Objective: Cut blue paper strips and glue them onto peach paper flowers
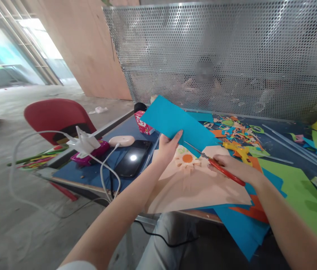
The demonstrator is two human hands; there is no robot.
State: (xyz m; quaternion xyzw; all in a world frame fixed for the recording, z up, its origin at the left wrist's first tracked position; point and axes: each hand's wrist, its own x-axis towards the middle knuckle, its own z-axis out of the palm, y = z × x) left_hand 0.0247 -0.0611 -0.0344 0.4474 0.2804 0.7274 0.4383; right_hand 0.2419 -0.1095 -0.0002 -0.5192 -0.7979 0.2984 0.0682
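Observation:
My left hand (pixel 166 149) grips the lower edge of a blue paper sheet (pixel 177 123) and holds it tilted above the table. My right hand (pixel 235 168) is closed on red-handled scissors (pixel 217 167), whose blades point left and up at the sheet's lower edge. Beneath both hands lies a peach paper sheet (pixel 192 189) with a paper flower (pixel 186 158) that has white petals and an orange centre. More blue sheets (pixel 239 228) and a green sheet (pixel 301 195) lie under and to the right of my right arm.
A black phone (pixel 133 159), a white mouse (pixel 121 140), a white charger with cable (pixel 84 144) and a small red-white carton (pixel 143 125) sit at the table's left. Coloured paper scraps (pixel 237 131) lie at the back. A perforated metal screen (pixel 217 56) stands behind. A red chair (pixel 57 116) stands to the left.

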